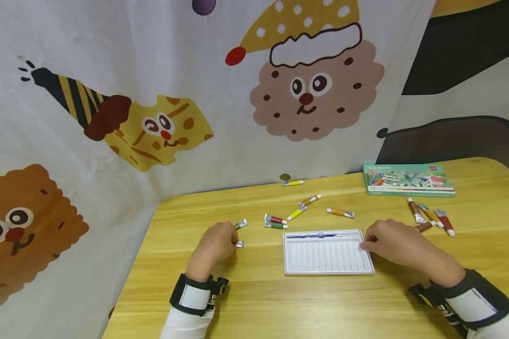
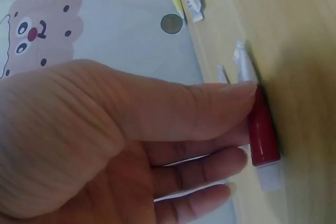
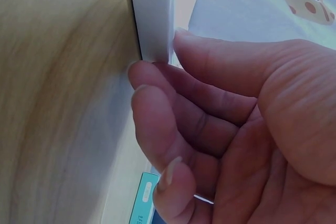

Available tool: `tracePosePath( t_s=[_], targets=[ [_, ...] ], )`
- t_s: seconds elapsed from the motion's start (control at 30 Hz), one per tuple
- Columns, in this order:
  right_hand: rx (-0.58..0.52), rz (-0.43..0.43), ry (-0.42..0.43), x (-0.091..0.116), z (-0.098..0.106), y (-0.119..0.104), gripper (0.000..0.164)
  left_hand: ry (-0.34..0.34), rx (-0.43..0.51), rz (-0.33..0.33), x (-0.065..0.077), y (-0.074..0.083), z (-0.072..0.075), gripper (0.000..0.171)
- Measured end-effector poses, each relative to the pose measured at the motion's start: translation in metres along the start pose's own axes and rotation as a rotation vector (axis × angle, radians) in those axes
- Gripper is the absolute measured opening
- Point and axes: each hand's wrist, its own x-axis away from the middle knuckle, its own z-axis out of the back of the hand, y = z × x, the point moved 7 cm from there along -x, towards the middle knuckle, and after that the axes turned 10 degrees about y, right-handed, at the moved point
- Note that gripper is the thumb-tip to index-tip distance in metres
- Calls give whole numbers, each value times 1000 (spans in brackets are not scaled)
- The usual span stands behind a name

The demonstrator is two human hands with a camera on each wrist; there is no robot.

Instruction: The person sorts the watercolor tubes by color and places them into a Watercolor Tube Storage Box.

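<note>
Between the thumb and fingers of my left hand (image 1: 214,246) is a red paint tube (image 2: 264,129) with a white cap, lying along the wooden tabletop. In the head view the hand covers most of this tube. Just beyond the fingers lies a green paint tube (image 1: 240,224). My right hand (image 1: 396,242) pinches the right edge of a white plastic tray (image 1: 328,271), thumb on top and fingers at the side. Slots run across the tray with no tubes in them, and a thin blue paintbrush (image 1: 311,236) lies in its upper groove.
Red (image 1: 275,218) and green tubes (image 1: 276,225) lie left of the tray. Yellow (image 1: 297,213) and ochre tubes (image 1: 340,213) are scattered behind it. Several brown and red tubes (image 1: 444,222) cluster at right, before a green paint box (image 1: 408,180). A printed curtain (image 1: 220,155) hangs behind the table.
</note>
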Motion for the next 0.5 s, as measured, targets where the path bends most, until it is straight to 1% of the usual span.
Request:
tracePosePath(
  t_s=[0.2, 0.4, 0.5],
  targets=[
    [4, -7, -4, 0, 1, -1, 11, 2, 20, 53, -1, -6, -3, 23],
    [4, -5, 3, 1, 1, -2, 11, -24, 70, 166, 0, -14, -6, 20],
    [0, -11, 1, 1, 1, -2, 12, -45, 105, 206, 1, -13, -8, 15]
  ],
)
